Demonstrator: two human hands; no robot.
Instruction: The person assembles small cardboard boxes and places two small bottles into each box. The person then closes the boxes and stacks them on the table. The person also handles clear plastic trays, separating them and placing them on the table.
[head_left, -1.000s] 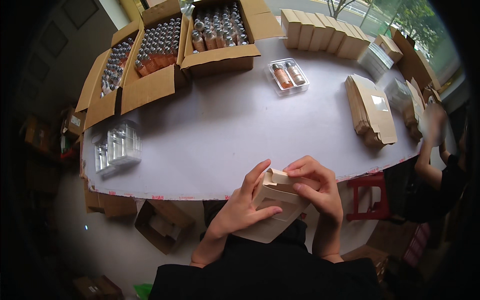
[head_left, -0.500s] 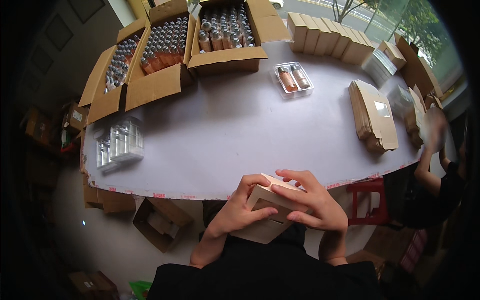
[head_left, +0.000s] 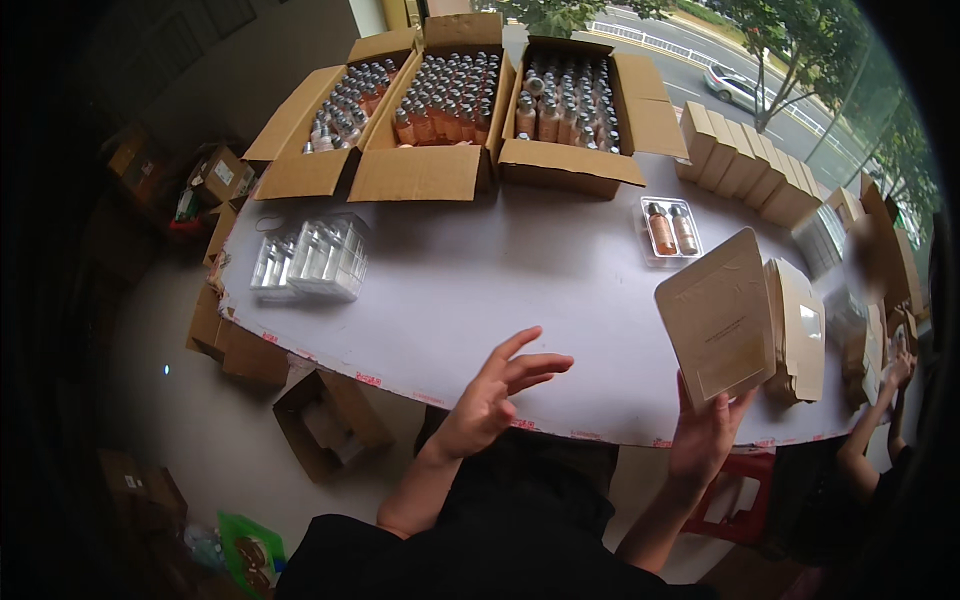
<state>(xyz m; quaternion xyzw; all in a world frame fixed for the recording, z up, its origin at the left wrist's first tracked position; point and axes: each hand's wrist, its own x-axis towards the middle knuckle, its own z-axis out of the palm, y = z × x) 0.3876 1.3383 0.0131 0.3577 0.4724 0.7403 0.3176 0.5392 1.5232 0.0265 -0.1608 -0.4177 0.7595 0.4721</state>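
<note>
Shifted kraft carton from two-handed hold to grasp by right grip alone, freeing left grip, released and empty.

Bright window — dark, warped edges.

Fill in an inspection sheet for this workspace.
Surface: pale table, red marks along its near edge.
Job's things: brown carton raised in the right hand; folded cartons beside it; clear tray holding two bottles; three open boxes of bottles at the back.
Clutter: open box and green bag on the floor.
Hands: right grips the carton's lower end; left hand open, holding nothing.
Cables: nothing seen.
Surroundings: co-worker's hand at far right; street outside.
</note>
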